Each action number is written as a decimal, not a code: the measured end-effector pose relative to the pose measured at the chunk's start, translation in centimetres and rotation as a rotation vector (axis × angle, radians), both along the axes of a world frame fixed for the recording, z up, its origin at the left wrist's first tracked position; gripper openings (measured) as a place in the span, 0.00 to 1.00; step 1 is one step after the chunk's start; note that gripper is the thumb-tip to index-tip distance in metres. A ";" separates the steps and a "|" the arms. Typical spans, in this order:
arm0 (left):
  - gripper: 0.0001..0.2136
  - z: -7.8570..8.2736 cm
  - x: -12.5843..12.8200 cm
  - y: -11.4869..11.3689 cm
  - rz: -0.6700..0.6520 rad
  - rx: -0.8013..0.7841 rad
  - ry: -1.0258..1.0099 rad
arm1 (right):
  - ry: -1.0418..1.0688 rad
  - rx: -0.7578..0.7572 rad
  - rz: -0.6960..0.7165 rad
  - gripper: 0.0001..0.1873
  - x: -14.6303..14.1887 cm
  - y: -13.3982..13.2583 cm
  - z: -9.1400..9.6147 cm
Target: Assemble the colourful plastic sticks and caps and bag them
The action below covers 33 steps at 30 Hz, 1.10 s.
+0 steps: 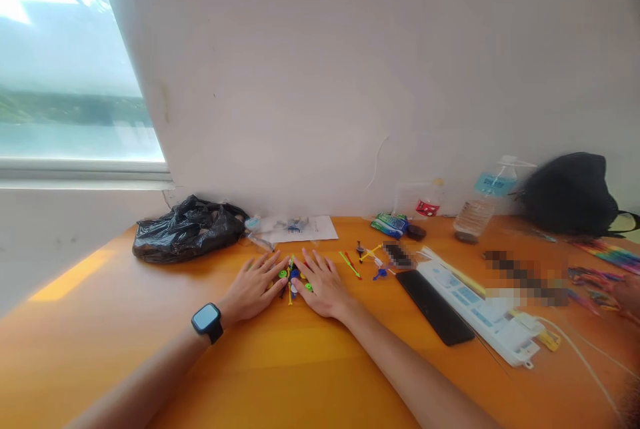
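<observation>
My left hand (253,287) lies flat on the orange table (150,322) with its fingers stretched out; a dark smartwatch (207,321) sits on that wrist. My right hand (323,282) lies flat beside it, fingers spread. Between and partly under both hands is a small cluster of coloured plastic rods and round connectors (293,277), green, blue and yellow. More loose rods and connectors (367,258) lie a short way right of my right hand.
A crumpled black plastic bag (187,229) lies at the back left. A sheet of paper (300,229), a green packet (390,224) and a water bottle (483,205) stand near the wall. A black phone (435,305), a white power strip (480,312) and a black bag (570,194) are at the right.
</observation>
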<state>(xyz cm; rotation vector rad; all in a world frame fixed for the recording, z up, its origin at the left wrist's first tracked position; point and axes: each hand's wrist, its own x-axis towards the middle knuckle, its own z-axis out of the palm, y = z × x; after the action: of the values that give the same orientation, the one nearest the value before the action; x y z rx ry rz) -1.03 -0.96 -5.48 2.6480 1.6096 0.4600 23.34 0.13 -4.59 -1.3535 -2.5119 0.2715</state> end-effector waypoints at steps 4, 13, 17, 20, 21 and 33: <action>0.28 0.6 -0.1 -0.4 -0.003 0.008 -0.008 | 0.036 0.038 0.009 0.34 0.5 -0.1 0.5; 0.26 2.2 2.6 -1.4 -0.069 0.102 -0.131 | 0.132 0.178 -0.251 0.26 8.1 2.1 1.9; 0.19 3.3 6.1 -1.7 -0.154 0.056 -0.156 | 0.073 0.200 -0.248 0.20 10.6 2.2 1.4; 0.14 4.2 8.7 -0.4 -0.152 -0.004 -0.098 | 0.062 0.218 -0.253 0.18 10.8 1.8 1.1; 0.12 4.5 9.5 0.4 -0.139 -0.021 -0.070 | 0.052 0.221 -0.249 0.18 10.8 1.6 1.1; 0.09 4.4 12.2 4.7 -0.045 -0.023 -0.009 | -0.041 0.221 -0.236 0.16 10.8 0.8 0.2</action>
<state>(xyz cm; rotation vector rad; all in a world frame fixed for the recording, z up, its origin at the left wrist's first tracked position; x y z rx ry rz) 11.15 3.72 -1.12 2.6560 1.5396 0.4487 34.12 0.90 -4.42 -1.5555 -2.3021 -0.0807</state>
